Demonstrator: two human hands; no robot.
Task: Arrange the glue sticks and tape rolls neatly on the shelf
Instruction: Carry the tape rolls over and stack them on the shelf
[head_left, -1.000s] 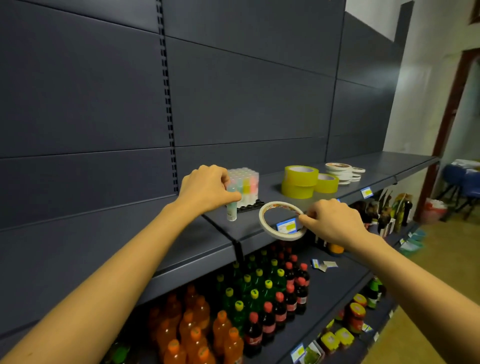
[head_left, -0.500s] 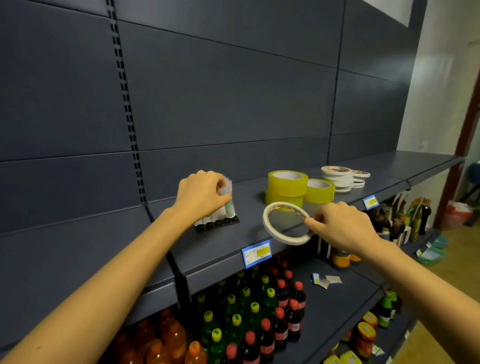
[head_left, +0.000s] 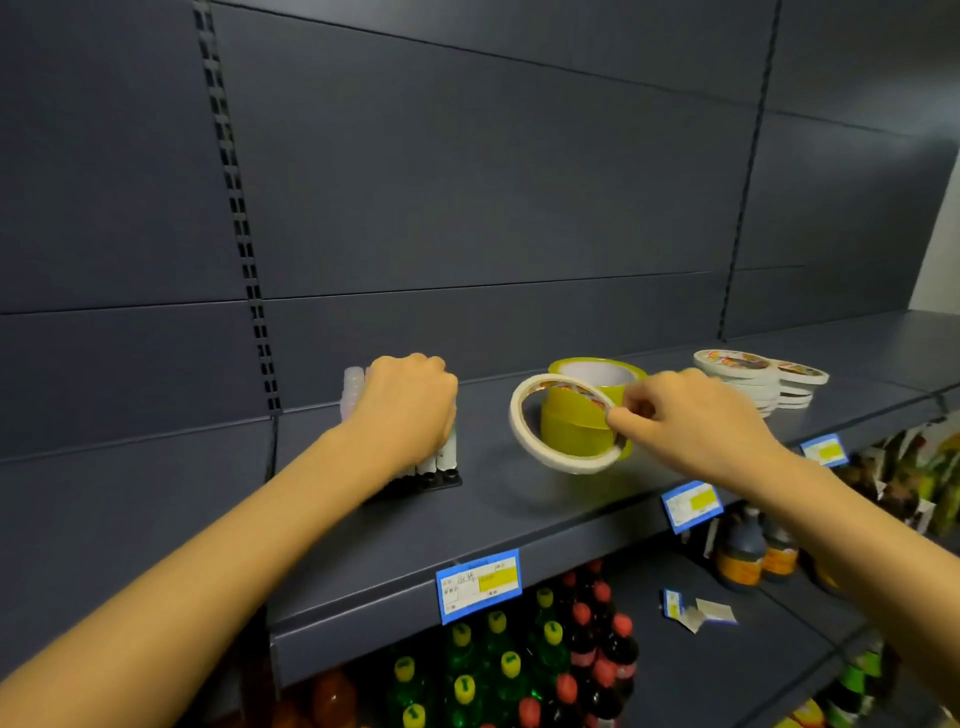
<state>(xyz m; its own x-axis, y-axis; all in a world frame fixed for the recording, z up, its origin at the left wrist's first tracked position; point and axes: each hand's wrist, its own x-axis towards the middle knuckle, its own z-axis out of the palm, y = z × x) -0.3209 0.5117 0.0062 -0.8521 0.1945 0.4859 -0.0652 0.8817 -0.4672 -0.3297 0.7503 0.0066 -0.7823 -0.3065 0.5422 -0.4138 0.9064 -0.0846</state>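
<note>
Currently right hand (head_left: 691, 421) fingertips pinch the rim of a thin white tape roll (head_left: 563, 422), held tilted above the shelf (head_left: 519, 514) mid-depth, before stacked yellow tape rolls (head_left: 592, 410). Left hand (head_left: 408, 408) curls over the glue sticks (head_left: 441, 457) near the shelf's left end; flat white rolls (head_left: 753, 376) lie toward the right.

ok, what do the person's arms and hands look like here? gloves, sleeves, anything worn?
Both arms are bare from the frame edge to the fingertips: no sleeves in view. The left hand and right hand have no gloves, and no rings, watch or wristband show. No markings or cables on either forearm.
</note>
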